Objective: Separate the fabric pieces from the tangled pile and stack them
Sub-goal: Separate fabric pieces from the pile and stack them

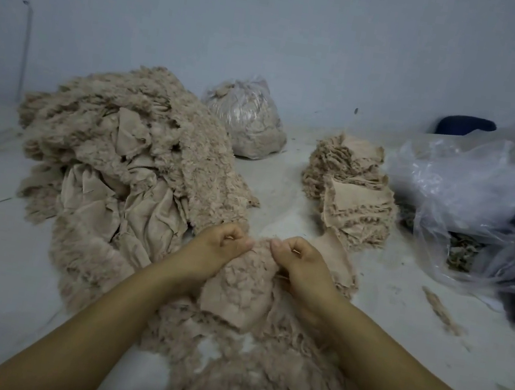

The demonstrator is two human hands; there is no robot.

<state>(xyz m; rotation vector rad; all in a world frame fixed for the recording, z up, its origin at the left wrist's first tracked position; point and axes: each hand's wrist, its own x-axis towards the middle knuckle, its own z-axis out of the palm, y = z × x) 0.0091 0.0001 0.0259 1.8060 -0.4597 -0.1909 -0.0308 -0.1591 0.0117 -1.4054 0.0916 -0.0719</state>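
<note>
Head view, looking down: both forearms reach in from the bottom edge and meet at the centre of the frame. The left hand is curled, thumb and fingers pinching the top edge of a beige fabric piece. The right hand pinches the same edge just beside it, knuckles up. The piece hangs between the two hands, fuzzy side facing the camera; its lower part merges with the scraps below, so its outline is hard to trace.

The tangled pile fills the left and lower centre, fluffy beige with smoother folds showing through. It runs under the arms and out of the bottom edge, cut off there.

In the right centre sits the stack, flat pieces layered one on another, with frayed edges. It stands apart from the pile on the pale floor.

At upper centre, against the wall, a tied clear bag holds more beige material. On the right, crumpled clear plastic covers dark contents that cannot be made out. A dark blue object peeks out behind it, mostly hidden. Loose fluff lies blurred at the lower right.
</note>
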